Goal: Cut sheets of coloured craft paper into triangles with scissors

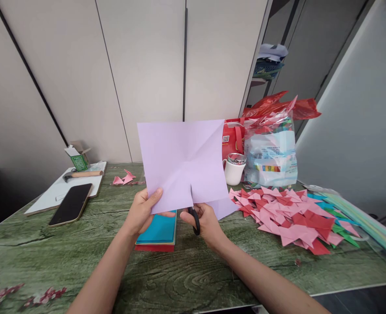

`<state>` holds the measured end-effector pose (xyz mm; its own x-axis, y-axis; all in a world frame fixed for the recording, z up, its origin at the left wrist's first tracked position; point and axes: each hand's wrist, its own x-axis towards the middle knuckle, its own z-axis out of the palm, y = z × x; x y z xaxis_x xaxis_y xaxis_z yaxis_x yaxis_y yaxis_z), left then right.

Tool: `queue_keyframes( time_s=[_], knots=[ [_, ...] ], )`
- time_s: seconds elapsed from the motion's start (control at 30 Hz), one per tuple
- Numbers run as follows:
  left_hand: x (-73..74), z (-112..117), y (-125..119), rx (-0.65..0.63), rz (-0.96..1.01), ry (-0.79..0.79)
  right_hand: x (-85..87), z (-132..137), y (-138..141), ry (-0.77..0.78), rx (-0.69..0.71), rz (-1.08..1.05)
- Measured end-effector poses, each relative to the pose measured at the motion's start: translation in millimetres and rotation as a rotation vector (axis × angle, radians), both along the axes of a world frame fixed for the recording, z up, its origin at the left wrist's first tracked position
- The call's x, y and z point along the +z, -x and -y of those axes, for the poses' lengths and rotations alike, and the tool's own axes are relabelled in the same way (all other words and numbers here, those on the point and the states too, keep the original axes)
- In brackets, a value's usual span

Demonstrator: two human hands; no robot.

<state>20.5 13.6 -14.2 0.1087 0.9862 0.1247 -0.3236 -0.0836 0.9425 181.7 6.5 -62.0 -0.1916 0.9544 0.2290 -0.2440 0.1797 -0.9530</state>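
I hold up a creased lilac paper sheet (182,161) in front of me. My left hand (143,212) pinches its lower left edge, thumb on the front. My right hand (206,224) grips black-handled scissors (194,214) whose blades have cut a short slit up into the sheet's bottom edge. A flap of the lilac paper hangs by the right hand. Under the hands lies a stack of coloured paper (157,231), teal on top, red at the bottom.
A heap of pink, red and green paper triangles (287,213) covers the table's right side. A white mug (234,169), a red bag and a plastic bag (271,152) stand behind. At the left are a phone (71,203), a hammer (81,174) and a small box.
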Motion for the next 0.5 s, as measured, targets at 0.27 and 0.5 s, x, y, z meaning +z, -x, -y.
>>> queue_keyframes(
  time_s=[0.27, 0.5],
  knots=[
    [2.2, 1.2, -1.7, 0.018, -0.001, 0.007, -0.4, -0.5, 0.6, 0.012, -0.022, 0.036],
    [0.9, 0.8, -1.5, 0.014, -0.004, 0.000, 0.0, 0.5, -0.1, 0.016, 0.002, -0.010]
  ],
)
